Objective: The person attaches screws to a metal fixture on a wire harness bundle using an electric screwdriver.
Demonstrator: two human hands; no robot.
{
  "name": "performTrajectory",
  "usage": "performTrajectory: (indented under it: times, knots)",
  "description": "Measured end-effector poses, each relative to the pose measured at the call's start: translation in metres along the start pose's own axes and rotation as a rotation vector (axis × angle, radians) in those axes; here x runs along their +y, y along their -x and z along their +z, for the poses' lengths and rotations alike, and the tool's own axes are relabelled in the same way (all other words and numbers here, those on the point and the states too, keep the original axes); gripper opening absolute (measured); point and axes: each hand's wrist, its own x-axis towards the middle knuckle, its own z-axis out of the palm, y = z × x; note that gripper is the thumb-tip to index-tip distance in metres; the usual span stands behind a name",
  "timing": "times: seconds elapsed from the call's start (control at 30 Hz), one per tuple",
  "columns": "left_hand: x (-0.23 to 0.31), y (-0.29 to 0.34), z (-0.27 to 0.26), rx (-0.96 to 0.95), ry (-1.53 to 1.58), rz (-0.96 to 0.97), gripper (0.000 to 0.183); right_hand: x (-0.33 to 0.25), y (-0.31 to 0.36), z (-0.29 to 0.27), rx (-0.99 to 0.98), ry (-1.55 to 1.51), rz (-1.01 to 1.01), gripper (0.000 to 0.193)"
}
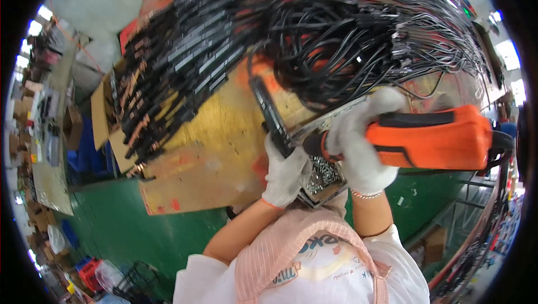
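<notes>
Head view, the only one. Black bar (268,105) is pinched near its lower end by the gloved left hand (284,172), with the thumb and fingers closed around it. The bar is placed ahead of the body, just left of picture middle, over the near edge of the worktable (218,130). Its long axis is slanted: far end up and left, near end down and right, into the fingers. A thin cord (251,65) is seen at the far end.

Orange power tool (431,138) is gripped by the gloved right hand (364,147), fingers wrapped around the front of its body. The tool is laid roughly crosswise, with its dark nose (315,144) pointed left at the bar's near end.

Key relation, as judged: bar axis is crossed by tool axis at a steep angle, right at the left fingertips. The bar is reached leftward from the right hand; the left hand is nearer, already on it. Whether nose and bar are touching cannot be told.

Small screws (321,174) are held in a tray (328,198) just below the nose, between the hands.
</notes>
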Motion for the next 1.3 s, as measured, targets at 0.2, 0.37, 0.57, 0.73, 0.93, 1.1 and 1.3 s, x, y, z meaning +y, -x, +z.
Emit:
performTrajectory:
  times: [0.2, 0.37, 0.57, 0.73, 0.93, 1.1, 1.3]
  knots:
    - [0.02, 0.02, 0.006, -0.046, 0.01, 0.044, 0.043, -0.028, 0.016, -0.035, 0.197, -0.46, -0.065, 0.047]
    - [0.096, 0.051, 0.041, -0.418, 0.258, 0.211, 0.01, -0.06, 0.028, -0.114, 0.614, -0.524, -0.293, 0.056]
    - [0.11, 0.018, 0.206, -0.819, 0.005, -0.066, 0.022, -0.067, 0.043, -0.137, 0.864, -0.36, -0.261, 0.058]
    - [0.117, -0.048, 0.287, -0.862, -0.092, -0.012, 0.048, -0.07, 0.041, -0.126, 0.81, -0.282, 0.033, 0.052]
    - [0.082, -0.057, 0.194, -0.82, -0.392, 0.291, 0.05, -0.044, 0.034, -0.113, 0.503, 0.014, 0.223, 0.088]
    - [0.082, -0.037, 0.047, -0.48, -0.769, 0.413, 0.055, 0.017, 0.023, -0.09, 0.103, 0.171, 0.422, 0.089]
    - [0.127, 0.024, -0.148, 0.209, -1.414, 0.696, 0.038, 0.062, 0.022, -0.101, -0.169, 0.978, 0.004, 0.068]
